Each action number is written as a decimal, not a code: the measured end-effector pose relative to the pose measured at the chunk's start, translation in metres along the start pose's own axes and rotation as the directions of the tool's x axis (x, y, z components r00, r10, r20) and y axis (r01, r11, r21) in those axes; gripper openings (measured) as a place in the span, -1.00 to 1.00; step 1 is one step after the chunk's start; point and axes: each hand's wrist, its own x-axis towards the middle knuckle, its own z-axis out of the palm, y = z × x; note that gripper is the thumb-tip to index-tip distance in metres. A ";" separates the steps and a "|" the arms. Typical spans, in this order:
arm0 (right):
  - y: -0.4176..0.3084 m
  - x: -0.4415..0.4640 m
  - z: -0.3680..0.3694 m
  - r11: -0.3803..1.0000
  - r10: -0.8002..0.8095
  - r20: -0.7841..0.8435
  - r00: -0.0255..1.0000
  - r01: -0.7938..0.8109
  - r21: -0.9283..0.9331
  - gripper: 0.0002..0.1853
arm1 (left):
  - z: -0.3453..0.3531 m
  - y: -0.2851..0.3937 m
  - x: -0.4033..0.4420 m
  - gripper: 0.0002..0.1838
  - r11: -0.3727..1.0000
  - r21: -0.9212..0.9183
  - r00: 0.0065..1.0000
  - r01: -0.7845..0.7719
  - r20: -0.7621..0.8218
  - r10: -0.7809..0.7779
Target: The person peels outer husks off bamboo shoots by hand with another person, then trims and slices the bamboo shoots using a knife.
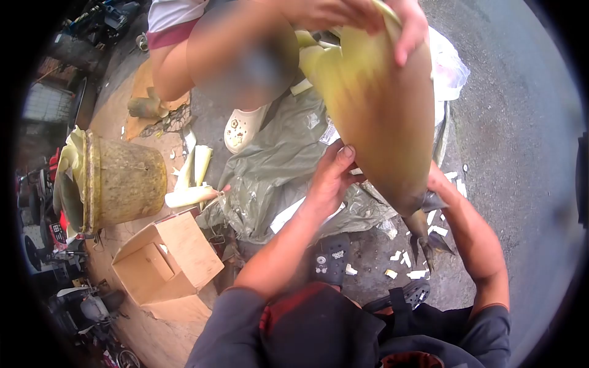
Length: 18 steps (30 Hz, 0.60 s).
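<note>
A large brown and yellow-green plant sheath [386, 116] hangs in front of me, its dark, leafy tip pointing down toward my lap. My left hand [334, 172] is at its left edge, thumb against the surface and fingers partly behind it. On the right side my right hand [434, 181] reaches behind the sheath near its lower end, with its fingers mostly hidden. A co-worker's two hands hold the upper end of the same sheath. Below it, a grey-green plastic sheet [264, 165] lies crumpled on the ground.
A stained bucket [126, 178] stands at the left, with pale peeled stalks [190, 196] beside it. Nearer me is an open cardboard box [190, 248]. White scraps [417, 275] lie near my shoes. The co-worker's pale clog [242, 129] rests beside the sheet.
</note>
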 end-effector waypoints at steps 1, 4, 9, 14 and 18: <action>-0.003 0.003 -0.002 0.999 0.041 -0.011 0.999 -0.041 0.027 -0.56 | 0.001 0.003 0.003 -0.11 0.998 -0.046 0.999 -0.039 -0.002 0.039; -0.009 0.005 0.000 0.857 0.209 0.022 0.978 -0.194 0.478 -0.49 | 0.005 0.016 0.023 -0.25 0.980 -0.095 0.985 -0.175 -0.022 0.173; 0.018 -0.013 0.020 0.805 0.331 0.052 0.942 -0.310 0.506 -0.18 | -0.031 -0.006 0.050 -0.31 0.998 -0.037 0.985 0.058 -0.161 -0.063; 0.067 -0.014 0.027 0.923 0.266 -0.034 0.963 -0.244 0.299 -0.29 | -0.055 -0.045 0.041 -0.41 0.971 0.107 0.955 0.215 -0.232 -0.186; 0.077 -0.011 0.012 0.919 0.303 -0.053 0.951 -0.277 0.280 -0.31 | -0.056 -0.054 0.026 -0.36 0.871 0.431 0.935 0.237 -0.343 -0.084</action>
